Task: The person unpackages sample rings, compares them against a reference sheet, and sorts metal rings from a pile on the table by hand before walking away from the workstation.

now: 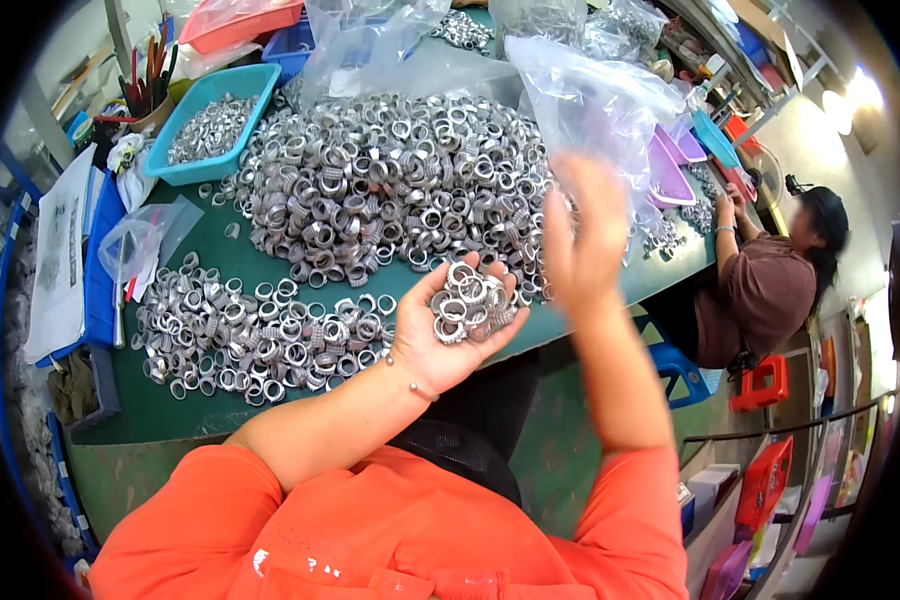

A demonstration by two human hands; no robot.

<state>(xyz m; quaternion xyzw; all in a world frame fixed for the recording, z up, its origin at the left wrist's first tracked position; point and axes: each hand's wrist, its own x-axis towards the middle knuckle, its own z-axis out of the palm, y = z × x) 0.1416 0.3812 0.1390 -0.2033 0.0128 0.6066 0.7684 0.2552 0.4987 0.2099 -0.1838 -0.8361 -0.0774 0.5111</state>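
My left hand (420, 345) is turned palm up in front of the big heap, its fingers curled round a handful of silver metal rings (468, 303). To the right of it, my right hand (588, 240) is raised beside the heap's right edge. Motion smears its fingers, so whether anything is in them does not show. The large heap of silver rings (390, 185) covers the middle of the green table (105, 428). A smaller spread of rings (255, 335) lies nearer me on the left. Behind my right hand stands a clear plastic bag (585, 100).
A teal basin (182, 172) of small metal pieces sits at the back left, near a cup of tools (150, 105). Purple baskets (670, 180) stand at the back right. Beyond the table's right edge are a seated person (770, 285), a blue stool (682, 375) and a red stool (760, 385).
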